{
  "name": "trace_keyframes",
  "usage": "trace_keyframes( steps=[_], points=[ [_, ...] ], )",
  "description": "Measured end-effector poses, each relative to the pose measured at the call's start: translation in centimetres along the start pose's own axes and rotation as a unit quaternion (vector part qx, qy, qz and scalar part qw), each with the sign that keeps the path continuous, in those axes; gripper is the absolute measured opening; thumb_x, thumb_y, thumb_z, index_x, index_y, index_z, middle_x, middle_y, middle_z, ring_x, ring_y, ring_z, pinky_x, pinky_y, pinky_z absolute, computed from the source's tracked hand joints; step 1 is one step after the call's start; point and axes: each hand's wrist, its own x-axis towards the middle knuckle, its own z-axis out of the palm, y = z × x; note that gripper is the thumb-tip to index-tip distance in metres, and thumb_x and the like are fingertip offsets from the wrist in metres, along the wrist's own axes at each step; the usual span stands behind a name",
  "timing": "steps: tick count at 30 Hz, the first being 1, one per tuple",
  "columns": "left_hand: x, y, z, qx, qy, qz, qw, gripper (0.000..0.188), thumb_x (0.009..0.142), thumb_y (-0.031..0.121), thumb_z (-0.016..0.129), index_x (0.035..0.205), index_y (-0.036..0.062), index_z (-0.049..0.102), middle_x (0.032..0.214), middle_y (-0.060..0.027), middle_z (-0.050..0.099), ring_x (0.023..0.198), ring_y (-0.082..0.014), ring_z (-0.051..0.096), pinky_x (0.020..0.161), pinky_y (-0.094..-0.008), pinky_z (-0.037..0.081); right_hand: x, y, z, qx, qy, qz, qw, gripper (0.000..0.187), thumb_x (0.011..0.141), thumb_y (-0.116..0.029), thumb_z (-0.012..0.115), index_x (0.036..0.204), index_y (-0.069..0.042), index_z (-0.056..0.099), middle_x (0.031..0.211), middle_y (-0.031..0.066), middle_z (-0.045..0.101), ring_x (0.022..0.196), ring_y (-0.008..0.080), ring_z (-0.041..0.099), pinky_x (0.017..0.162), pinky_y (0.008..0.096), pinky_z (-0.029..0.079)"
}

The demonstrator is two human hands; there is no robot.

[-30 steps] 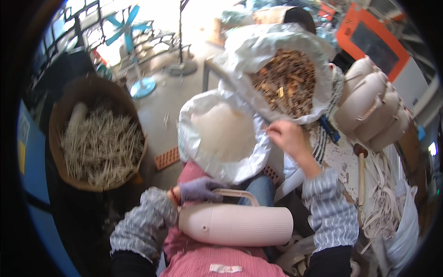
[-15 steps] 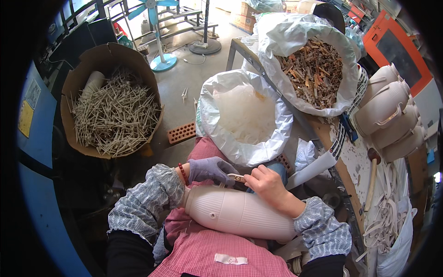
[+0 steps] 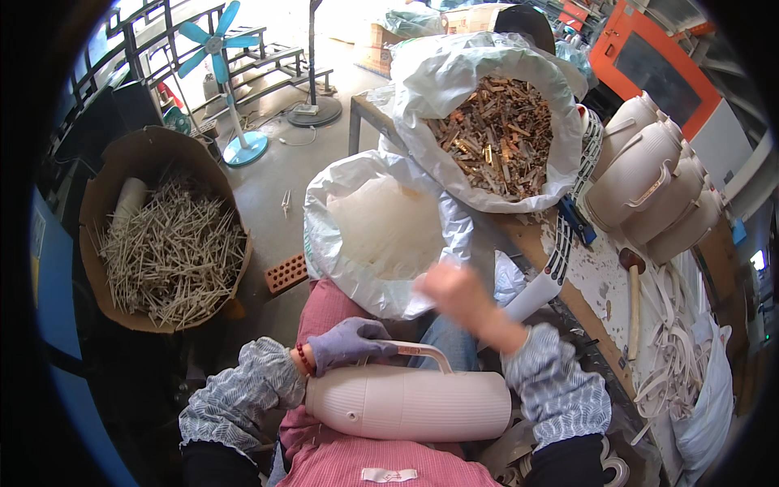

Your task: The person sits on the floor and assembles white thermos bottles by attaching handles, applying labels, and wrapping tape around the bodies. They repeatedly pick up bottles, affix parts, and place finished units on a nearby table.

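Note:
A pale pink, ribbed vacuum flask body (image 3: pixel 430 403) lies on its side across my lap, with a small round stud on its wall. Along its far side curves a pale handle (image 3: pixel 430 351). My left hand (image 3: pixel 350 344), in a grey-purple glove, is closed on the left end of this handle, beside the flask's neck end. My bare right hand (image 3: pixel 462 296) hangs above and beyond the handle, apart from it, near the edge of the white sack with translucent pieces (image 3: pixel 333 272). Motion smears its fingers, so whether they hold anything is unclear.
At left stands a cardboard box (image 3: pixel 93 231) full of thin pale sticks. A white sack (image 3: pixel 414 81) of brown metallic strips rests on the bench at right. Several flask bodies (image 3: pixel 641 170), a mallet (image 3: pixel 634 312) and pale straps (image 3: pixel 673 357) are there too.
My right hand has let go of the handle and lifted away from it, uncovering its curve. My left hand still grips its left end. The view has shifted right.

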Motion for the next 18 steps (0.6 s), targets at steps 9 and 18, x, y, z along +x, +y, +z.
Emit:
trace_keyframes(
  steps=[9,18],
  points=[
    [-5.9,3.4,-0.9,0.319,0.046,0.293,0.9,0.037,0.077,0.037,0.078,0.101,0.0107,0.07,0.087,-0.0082,0.065,0.081,-0.0254,0.062,0.073,-0.0356,0.05,7.9,19.0,1.3,-0.222,0.004,0.32,0.921,0.013,0.077,-0.017,0.068,0.086,-0.009,0.074,0.089,0.0123,0.068,0.087,0.0305,0.065,0.078,0.0417,0.052],
    [-10.4,0.1,0.3,0.386,0.135,0.392,0.824,0.046,0.072,0.028,0.075,0.115,0.0147,0.064,0.104,-0.0067,0.061,0.096,-0.0258,0.061,0.085,-0.039,0.048,7.1,10.0,-3.9,0.124,0.123,0.323,0.93,0.02,0.087,-0.012,0.068,0.1,0.003,0.069,0.086,0.0075,0.07,0.071,0.0098,0.063,0.063,0.0239,0.049]
  ],
)
